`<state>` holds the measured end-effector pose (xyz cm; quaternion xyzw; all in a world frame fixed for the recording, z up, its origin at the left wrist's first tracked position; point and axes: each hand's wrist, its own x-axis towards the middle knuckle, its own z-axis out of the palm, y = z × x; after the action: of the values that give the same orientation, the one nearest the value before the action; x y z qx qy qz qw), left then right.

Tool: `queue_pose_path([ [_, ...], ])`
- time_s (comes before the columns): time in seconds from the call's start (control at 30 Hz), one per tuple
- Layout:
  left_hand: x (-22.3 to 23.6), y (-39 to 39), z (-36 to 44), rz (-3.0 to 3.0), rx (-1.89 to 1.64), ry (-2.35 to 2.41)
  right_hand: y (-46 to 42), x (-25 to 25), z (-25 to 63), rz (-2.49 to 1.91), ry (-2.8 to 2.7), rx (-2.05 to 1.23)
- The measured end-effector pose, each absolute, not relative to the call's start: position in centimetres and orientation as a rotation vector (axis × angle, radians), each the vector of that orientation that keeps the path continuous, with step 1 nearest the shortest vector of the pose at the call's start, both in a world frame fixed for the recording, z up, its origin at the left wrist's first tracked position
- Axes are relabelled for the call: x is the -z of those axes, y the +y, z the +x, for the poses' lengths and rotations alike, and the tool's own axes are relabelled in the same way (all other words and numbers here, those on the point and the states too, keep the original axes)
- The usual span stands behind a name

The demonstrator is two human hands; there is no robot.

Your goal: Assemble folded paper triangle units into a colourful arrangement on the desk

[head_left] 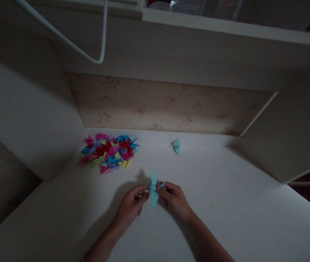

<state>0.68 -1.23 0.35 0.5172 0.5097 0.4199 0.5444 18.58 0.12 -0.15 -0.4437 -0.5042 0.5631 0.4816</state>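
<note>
Between my two hands is a pale turquoise origami crane [154, 199], its wings spread toward and away from me. My left hand [133, 202] pinches the crane's left end with thumb and fingertips. On the other side my right hand [174, 200] is closed on its right end, a turquoise tip poking out above the fingers. Both hands are a little above the white desk surface. Farther back, a second turquoise crane [176, 146] rests by the back edge. To the left lies a heap of colourful folded paper cranes [111, 151] in pink, red, blue, purple, green and yellow.
The white desk [225, 225] is boxed in by a left side panel [26, 109], a right side panel [285, 134] and a floral-papered back wall [149, 105]. Overhead runs a shelf edge [225, 31]. A bent white rod [70, 42] hangs at upper left.
</note>
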Motion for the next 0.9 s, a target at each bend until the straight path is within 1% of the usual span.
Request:
queue_pose_path([
  [0.1,0.3,-1.1,0.7,1.211,-1.001,1.223,2.5,0.0,21.0,-1.184,-1.295,-1.291],
  [0.23,0.5,-0.9,0.7,1.211,-0.977,1.229,7.2,0.0,25.8,-1.441,-1.429,-0.969],
  [0.33,0.3,-0.9,0.8,1.208,-0.962,1.253,10.3,-0.1,28.9,-1.546,-1.425,-0.844],
  [0.47,0.6,-0.8,0.8,1.193,-0.968,1.235,13.0,0.0,31.1,-1.616,-1.425,-0.806],
  [0.63,1.1,-0.7,0.7,1.201,-0.968,1.225,15.5,0.4,32.2,-1.666,-1.444,-0.838],
  [0.9,0.8,-0.5,0.7,1.169,-0.951,1.23,17.0,0.9,33.1,-1.691,-1.442,-0.837],
])
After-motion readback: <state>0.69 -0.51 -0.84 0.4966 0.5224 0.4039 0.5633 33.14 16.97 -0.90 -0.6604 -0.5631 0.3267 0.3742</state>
